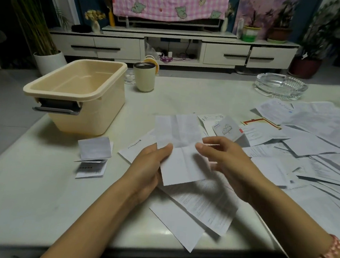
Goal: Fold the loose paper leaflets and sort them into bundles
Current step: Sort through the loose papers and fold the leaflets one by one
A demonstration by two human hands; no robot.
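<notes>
I hold a creased white leaflet (180, 148) above the table's middle. My left hand (148, 164) pinches its left edge between thumb and fingers. My right hand (227, 160) grips the right edge, with the thumb on top and the fingers behind the sheet. Under it lie more loose leaflets (201, 205), one reaching over the table's front edge. Two small folded leaflets (93, 157) rest to the left, one partly on top of the other. A broad spread of unfolded leaflets (311, 149) covers the right side of the table.
A beige plastic bin (45, 89) with a grey handle stands at the left, nothing in it. Behind it is a cream tumbler (143, 77). A glass ashtray (280, 86) sits at the back right. The white table (36, 195) has bare surface at the front left.
</notes>
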